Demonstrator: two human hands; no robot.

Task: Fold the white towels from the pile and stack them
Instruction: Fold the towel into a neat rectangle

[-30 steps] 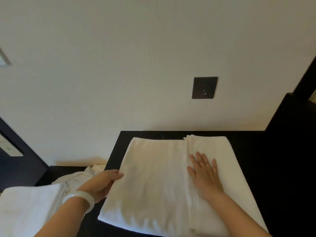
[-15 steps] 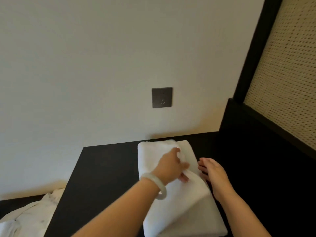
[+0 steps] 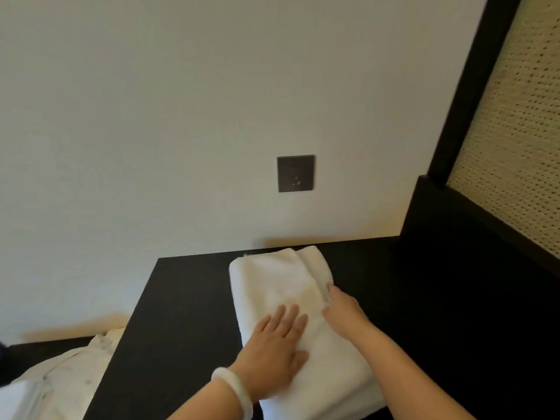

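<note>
A head-worn view, looking down at a dark counter (image 3: 181, 313) set against a pale wall with a dark wall socket (image 3: 295, 173). A white towel (image 3: 272, 283) is seen lying on the counter as a narrow, thick bundle, its far end close to the wall. The left hand (image 3: 272, 350), with a pale bracelet (image 3: 233, 389) at the wrist, is laid flat on the towel's near half; its grip is open, fingers straight and pressed down. The right hand (image 3: 342, 310) is held against the towel's right folded edge; whether its grip pinches the edge or only touches it cannot be told.

A second ago the towel was spread wide and only half folded; since then its left part has been brought across by the left hand and the layers flattened. This fold is judged finished or nearly so, with stacking probably next. A rumpled pile of white towels (image 3: 75, 374) is visible at the lower left, so more folding is judged to remain
</note>
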